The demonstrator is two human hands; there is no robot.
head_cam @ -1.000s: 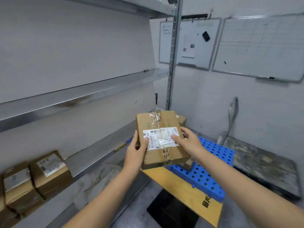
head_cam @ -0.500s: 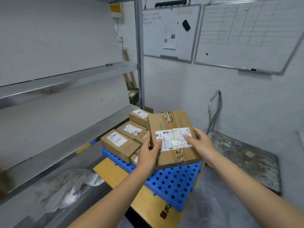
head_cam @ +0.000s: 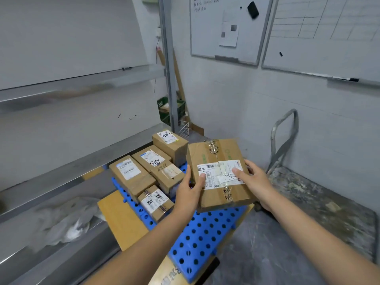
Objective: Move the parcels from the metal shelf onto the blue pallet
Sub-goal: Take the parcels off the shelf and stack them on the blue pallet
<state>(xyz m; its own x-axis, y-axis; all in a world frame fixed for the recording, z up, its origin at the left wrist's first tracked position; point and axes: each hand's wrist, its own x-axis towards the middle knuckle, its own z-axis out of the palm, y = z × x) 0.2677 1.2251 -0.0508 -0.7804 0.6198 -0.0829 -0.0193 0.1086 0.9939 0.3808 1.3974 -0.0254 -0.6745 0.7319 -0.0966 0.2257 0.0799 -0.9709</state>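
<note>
A brown taped parcel (head_cam: 221,174) with a white barcode label is held above the perforated blue pallet (head_cam: 197,239). The left hand (head_cam: 188,194) and right hand (head_cam: 255,179) grip its sides, thumbs on top. Five smaller parcels (head_cam: 131,175) lie there, beside the metal shelf (head_cam: 82,167). Whiteboards (head_cam: 224,27) hang on the white wall.

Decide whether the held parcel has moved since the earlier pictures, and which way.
Yes. Against the blue pallet, the parcel has shifted right: earlier it covered the stacked boxes, now it is held right of them.
</note>
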